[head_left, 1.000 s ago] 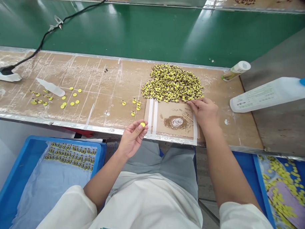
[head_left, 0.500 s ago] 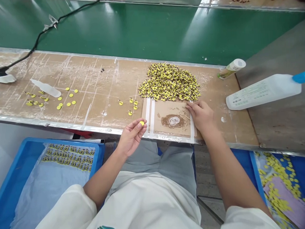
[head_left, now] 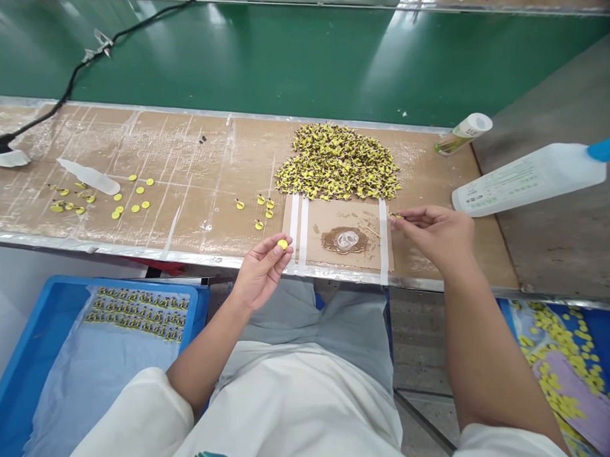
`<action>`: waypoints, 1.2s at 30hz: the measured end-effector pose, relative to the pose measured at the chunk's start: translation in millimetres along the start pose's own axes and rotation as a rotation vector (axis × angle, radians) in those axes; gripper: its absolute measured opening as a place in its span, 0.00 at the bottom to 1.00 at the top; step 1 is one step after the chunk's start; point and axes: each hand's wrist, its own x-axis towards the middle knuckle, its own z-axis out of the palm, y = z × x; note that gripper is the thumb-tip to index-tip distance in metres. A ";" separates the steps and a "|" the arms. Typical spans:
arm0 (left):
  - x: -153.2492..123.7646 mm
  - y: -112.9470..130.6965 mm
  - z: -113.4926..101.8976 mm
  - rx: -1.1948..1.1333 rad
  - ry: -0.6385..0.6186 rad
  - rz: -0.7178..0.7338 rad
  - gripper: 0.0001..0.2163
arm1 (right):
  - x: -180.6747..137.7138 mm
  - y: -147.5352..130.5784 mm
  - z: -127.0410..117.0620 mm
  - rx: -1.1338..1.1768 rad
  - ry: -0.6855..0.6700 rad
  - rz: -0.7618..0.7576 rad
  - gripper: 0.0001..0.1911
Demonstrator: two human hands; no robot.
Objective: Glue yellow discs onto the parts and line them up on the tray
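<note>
My left hand (head_left: pixel 260 269) pinches a small yellow disc (head_left: pixel 283 243) between thumb and fingers, at the front edge of the bench. My right hand (head_left: pixel 438 232) is lifted just right of a taped cardboard square (head_left: pixel 335 221) and pinches a tiny yellow-and-dark piece (head_left: pixel 396 216) at its fingertips. A brown glue puddle (head_left: pixel 346 240) lies in the middle of that square. Behind the square sits a large heap of yellow-and-dark pieces (head_left: pixel 339 162).
Loose yellow discs (head_left: pixel 131 198) and a few pieces (head_left: pixel 258 209) lie on the bench at left. A white bottle with a blue cap (head_left: pixel 533 177) and a small tube (head_left: pixel 462 134) lie at right. Blue trays (head_left: pixel 49 344) flank my lap; a green conveyor (head_left: pixel 279 56) runs behind.
My right hand drew back from the heap's front edge, rose and moved right with a small piece pinched in it. My left hand stayed put with the disc.
</note>
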 end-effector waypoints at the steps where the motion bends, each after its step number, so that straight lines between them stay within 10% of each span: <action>1: 0.3 -0.1 0.2 -0.003 0.004 0.001 0.13 | -1.0 -1.8 -0.8 -0.099 0.001 -0.049 0.14; 7: 1.2 -2.1 2.3 0.036 -0.005 0.013 0.12 | -4.2 3.9 12.7 -0.391 -0.031 -0.392 0.12; 18: 4.7 -4.0 7.2 -0.016 -0.018 0.003 0.12 | -47.8 -24.9 58.8 0.274 0.512 -0.108 0.16; 36: 12.3 -9.2 9.8 0.023 -0.111 0.019 0.11 | -70.4 -29.0 77.5 0.097 0.415 -0.286 0.08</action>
